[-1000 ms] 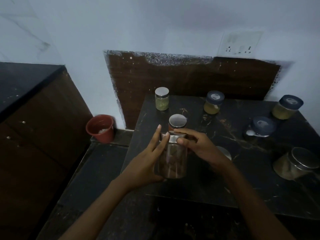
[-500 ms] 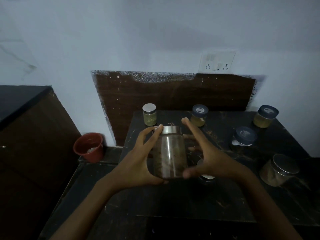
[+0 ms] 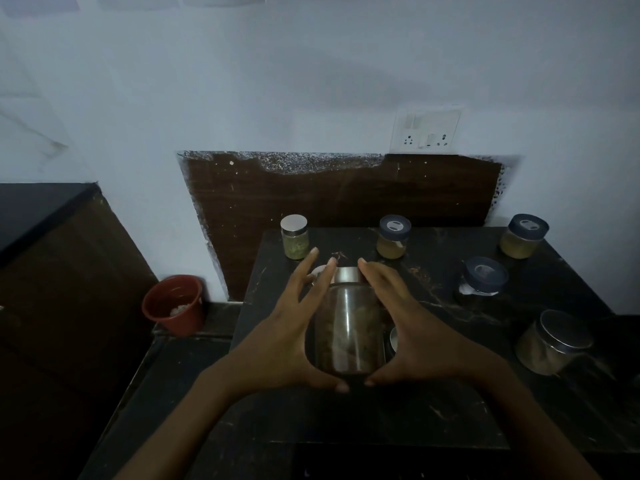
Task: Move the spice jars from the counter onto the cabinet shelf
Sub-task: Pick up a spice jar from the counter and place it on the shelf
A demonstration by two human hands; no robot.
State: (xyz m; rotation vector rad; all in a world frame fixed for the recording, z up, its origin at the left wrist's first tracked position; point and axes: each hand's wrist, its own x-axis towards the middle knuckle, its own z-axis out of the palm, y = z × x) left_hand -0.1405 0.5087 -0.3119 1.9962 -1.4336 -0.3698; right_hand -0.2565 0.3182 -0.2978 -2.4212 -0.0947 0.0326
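Note:
A tall glass jar (image 3: 349, 330) with a steel lid and brown contents is held above the dark counter (image 3: 433, 410). My left hand (image 3: 280, 337) and right hand (image 3: 415, 337) press its two sides with straight fingers, and the thumbs meet under its base. Other spice jars stand on the counter: a small green-filled one (image 3: 295, 237), three blue-lidded ones (image 3: 393, 237) (image 3: 523, 237) (image 3: 483, 280), and a steel-lidded one (image 3: 550, 344). Two more lids are partly hidden behind my hands. No cabinet shelf is in view.
A red pot (image 3: 173, 306) sits on a lower ledge left of the counter. A dark cabinet block (image 3: 41, 209) rises at far left. A wall socket (image 3: 427, 131) hangs above the brown back panel (image 3: 346, 195).
My right hand left the lid and moved to the jar's side. The jar has risen off the counter between both hands, and my view has tilted upward.

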